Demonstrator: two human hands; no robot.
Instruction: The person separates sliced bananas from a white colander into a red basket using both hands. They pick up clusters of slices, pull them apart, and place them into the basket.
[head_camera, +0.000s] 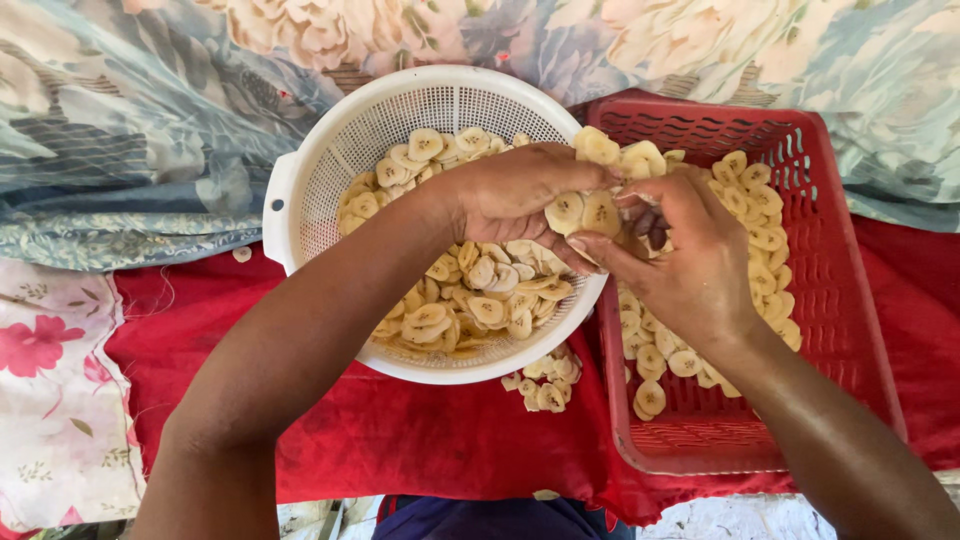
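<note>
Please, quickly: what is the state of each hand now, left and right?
Left hand: closed on a handful of banana slices, above the white colander.
Right hand: fingers curled, touching the same slices, over the red basket.

Free red cloth (420, 440) below colander (300, 170).

No packages, labels, signs or screens

Nothing in the head view is a package or a wrapper; no label, sign or screen is visible anywhere; there is no printed writing to see on any thing.
</note>
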